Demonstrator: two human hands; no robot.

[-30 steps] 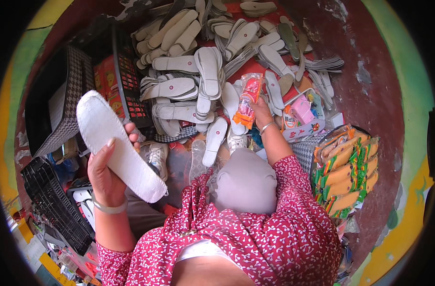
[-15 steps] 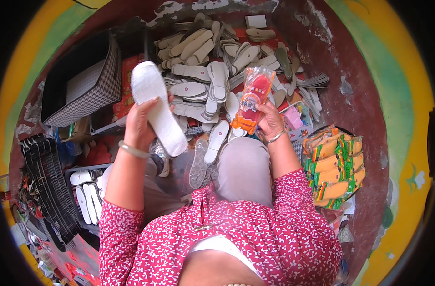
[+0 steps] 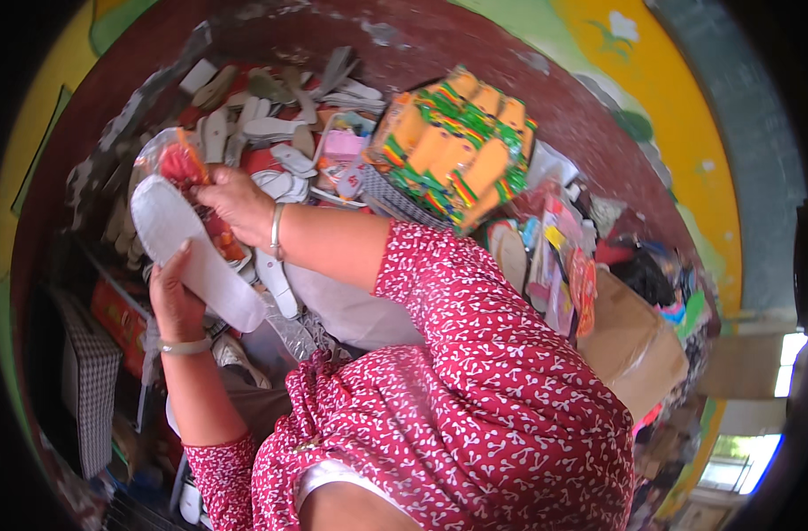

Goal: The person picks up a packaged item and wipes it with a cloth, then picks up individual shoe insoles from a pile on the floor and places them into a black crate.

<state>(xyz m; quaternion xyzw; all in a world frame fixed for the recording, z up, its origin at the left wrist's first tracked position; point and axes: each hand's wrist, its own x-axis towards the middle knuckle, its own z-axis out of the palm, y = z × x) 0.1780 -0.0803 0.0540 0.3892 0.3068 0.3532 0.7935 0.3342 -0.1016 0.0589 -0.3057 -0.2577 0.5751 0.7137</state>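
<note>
A white insole (image 3: 192, 248) is in my left hand (image 3: 179, 296), with the thumb across its face and the other fingers behind it. Above and behind the insole, my right hand (image 3: 240, 205) pinches a clear and orange plastic packet (image 3: 181, 161) with something red inside. The insole covers much of that packet, and its lower part shows only in a strip by my right hand. Both hands are close together over my lap, right arm crossing toward the left.
Loose pale insoles (image 3: 271, 128) lie piled on the ground by the dark red wall. A white box of small items (image 3: 320, 159) stands beside a checkered basket (image 3: 395, 202) heaped with yellow-and-green packets (image 3: 457, 150). A cardboard box (image 3: 638, 341) and clutter sit at the right; a checkered bin (image 3: 90, 389) is at left.
My view has turned to the right, so the basket of packets now sits near the top middle. My hands have come together, with the insole now overlapping the packet.
</note>
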